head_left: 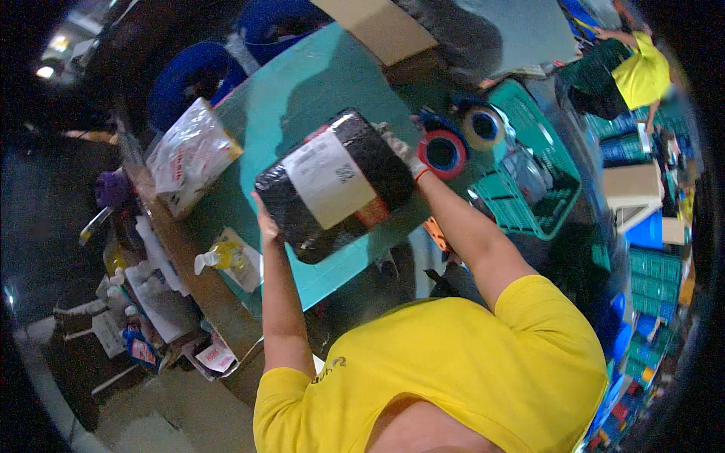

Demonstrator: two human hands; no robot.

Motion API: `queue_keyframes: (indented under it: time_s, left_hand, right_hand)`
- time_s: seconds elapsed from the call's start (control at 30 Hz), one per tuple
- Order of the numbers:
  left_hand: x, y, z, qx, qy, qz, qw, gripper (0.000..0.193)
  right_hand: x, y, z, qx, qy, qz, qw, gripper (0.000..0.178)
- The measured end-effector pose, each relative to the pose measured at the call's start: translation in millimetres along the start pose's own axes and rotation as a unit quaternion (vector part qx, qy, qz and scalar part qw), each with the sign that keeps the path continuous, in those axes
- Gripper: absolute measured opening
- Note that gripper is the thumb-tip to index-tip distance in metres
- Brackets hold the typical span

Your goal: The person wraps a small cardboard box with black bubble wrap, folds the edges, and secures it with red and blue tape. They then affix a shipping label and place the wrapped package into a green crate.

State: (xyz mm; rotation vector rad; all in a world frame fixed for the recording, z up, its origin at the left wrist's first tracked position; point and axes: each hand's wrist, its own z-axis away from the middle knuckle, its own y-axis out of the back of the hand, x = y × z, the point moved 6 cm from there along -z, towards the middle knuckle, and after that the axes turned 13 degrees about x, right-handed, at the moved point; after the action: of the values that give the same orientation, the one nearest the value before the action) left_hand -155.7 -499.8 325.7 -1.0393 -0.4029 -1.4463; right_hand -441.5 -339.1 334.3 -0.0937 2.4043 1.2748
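Observation:
A black, plastic-wrapped parcel is held between my two hands above the green tabletop. It is tilted, and a white label and small orange-red patches show on its upper face. My left hand grips the near left edge, its fingers partly hidden under the parcel. At the far right end, my right hand is closed on the parcel and seems to wear a pale glove. Beside that hand stand a pinkish-red tape roll and a tan tape roll.
A pump bottle of yellow liquid and a clear-wrapped white pack lie along the table's left side. To the right stands a green crate. Blue round bins are at the far left. Another person works at far right.

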Motion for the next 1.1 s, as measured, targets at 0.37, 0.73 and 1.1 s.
queue_keyframes:
  time_s: [0.37, 0.73, 1.1]
  left_hand:
    - [-5.7, -19.9, 17.4, -0.038, 0.089, 0.013, 0.995, 0.073]
    - [-47.7, -22.4, 75.5, -0.024, 0.101, -0.043, 0.994, 0.072]
    - [-85.2, -61.4, 134.1, 0.041, 0.070, -0.205, 0.975, 0.072]
  right_hand:
    - [-93.3, 70.0, 96.6, 0.092, -0.600, -0.702, 0.373, 0.050]
    - [-120.0, 144.6, 166.9, 0.118, -0.573, -0.710, 0.391, 0.051]
    - [-73.9, 79.1, 206.7, 0.040, -0.563, -0.715, 0.413, 0.056]
